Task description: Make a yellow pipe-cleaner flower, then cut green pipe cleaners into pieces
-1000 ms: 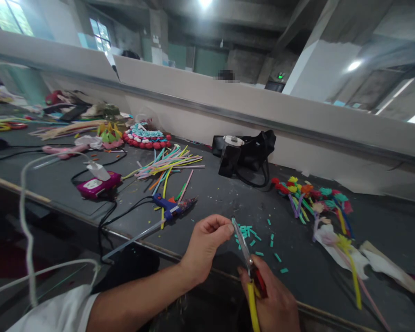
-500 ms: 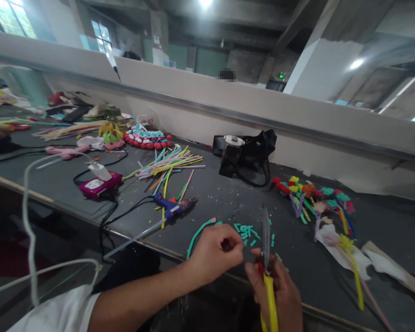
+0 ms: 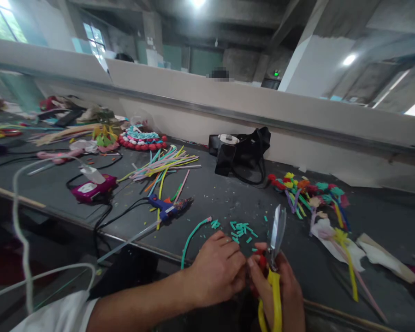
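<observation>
My right hand (image 3: 283, 288) grips a pair of scissors (image 3: 275, 258) with yellow and red handles, blades pointing up and away. My left hand (image 3: 217, 267) is curled shut right beside it, fingertips pressed against the right hand; what it pinches is hidden. A teal pipe cleaner (image 3: 192, 235) curves from under my left hand out over the dark table (image 3: 228, 198). Several short teal cut pieces (image 3: 242, 228) lie scattered just beyond both hands.
A blue glue gun (image 3: 168, 208) with a cord lies to the left, behind it a bundle of coloured pipe cleaners (image 3: 162, 163). A black bag (image 3: 244, 154) stands by the back wall. Pipe-cleaner flowers (image 3: 311, 193) lie to the right. A pink device (image 3: 90, 190) sits far left.
My left hand has dropped from a raised pinch near the scissor tip down beside my right hand. The scissors swung from leaning left to nearly upright. The teal pipe cleaner now shows on the table.
</observation>
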The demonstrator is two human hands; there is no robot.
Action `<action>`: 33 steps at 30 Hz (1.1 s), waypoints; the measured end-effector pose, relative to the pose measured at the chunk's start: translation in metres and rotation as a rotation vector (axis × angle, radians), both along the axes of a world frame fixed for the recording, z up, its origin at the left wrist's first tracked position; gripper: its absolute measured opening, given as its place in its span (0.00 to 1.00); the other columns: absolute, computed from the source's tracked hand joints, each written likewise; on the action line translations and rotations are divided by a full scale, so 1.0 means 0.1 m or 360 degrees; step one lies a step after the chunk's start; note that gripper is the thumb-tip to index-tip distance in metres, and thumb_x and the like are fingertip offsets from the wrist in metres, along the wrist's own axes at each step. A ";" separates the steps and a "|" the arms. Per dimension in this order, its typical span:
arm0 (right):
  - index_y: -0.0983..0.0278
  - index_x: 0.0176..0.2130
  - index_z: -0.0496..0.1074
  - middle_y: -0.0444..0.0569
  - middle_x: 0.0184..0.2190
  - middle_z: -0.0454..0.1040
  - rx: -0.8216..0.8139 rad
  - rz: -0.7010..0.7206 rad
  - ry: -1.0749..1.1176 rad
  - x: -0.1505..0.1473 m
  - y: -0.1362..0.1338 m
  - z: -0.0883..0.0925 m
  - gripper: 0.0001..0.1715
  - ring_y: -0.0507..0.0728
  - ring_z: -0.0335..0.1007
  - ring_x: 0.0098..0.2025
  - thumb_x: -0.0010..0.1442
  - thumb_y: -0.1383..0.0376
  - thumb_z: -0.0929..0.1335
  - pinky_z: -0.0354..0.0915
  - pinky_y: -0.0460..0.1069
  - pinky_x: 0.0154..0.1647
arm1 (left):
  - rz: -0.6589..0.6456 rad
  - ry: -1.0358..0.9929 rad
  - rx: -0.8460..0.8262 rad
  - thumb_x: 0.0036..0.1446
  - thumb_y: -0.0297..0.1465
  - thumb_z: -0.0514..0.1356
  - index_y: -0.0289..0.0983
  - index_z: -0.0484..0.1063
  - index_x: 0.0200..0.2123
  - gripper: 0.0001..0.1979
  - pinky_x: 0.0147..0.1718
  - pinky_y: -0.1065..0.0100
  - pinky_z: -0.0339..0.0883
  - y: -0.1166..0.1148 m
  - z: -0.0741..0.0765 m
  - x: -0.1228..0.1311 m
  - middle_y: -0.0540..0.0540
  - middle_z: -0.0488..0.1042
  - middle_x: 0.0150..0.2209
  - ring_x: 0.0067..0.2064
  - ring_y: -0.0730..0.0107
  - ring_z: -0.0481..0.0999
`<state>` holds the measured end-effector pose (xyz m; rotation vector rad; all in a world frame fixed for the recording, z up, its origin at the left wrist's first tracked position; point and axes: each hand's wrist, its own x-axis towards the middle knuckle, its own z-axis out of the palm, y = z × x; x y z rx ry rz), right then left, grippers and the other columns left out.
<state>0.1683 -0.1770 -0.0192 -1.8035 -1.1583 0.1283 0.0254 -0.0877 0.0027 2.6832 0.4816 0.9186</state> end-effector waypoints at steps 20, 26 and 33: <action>0.65 0.43 0.68 0.47 0.30 0.78 0.0239 0.0179 -0.0745 -0.06 -0.01 -0.06 0.17 0.51 0.77 0.27 0.61 0.55 0.66 0.70 0.41 0.29 | -0.0038 -0.1066 -0.2402 0.43 0.28 0.64 0.35 0.73 0.24 0.04 0.30 0.73 0.56 0.22 0.22 -0.05 0.53 0.68 0.22 0.27 0.78 0.63; 0.64 0.46 0.69 0.48 0.34 0.79 0.0032 0.0174 -0.0849 -0.14 -0.03 -0.17 0.20 0.54 0.78 0.31 0.61 0.53 0.65 0.71 0.44 0.30 | -0.0042 -0.1428 -0.2398 0.46 0.29 0.65 0.35 0.72 0.25 0.04 0.33 0.71 0.57 0.21 0.22 -0.08 0.50 0.69 0.24 0.29 0.74 0.65; 0.62 0.45 0.71 0.47 0.33 0.80 -0.0103 0.0181 -0.0838 -0.15 0.01 -0.18 0.22 0.55 0.79 0.31 0.61 0.50 0.64 0.71 0.44 0.28 | 0.0037 -0.1558 -0.2439 0.45 0.29 0.66 0.35 0.72 0.25 0.05 0.31 0.73 0.56 0.14 0.27 -0.07 0.51 0.69 0.25 0.29 0.76 0.64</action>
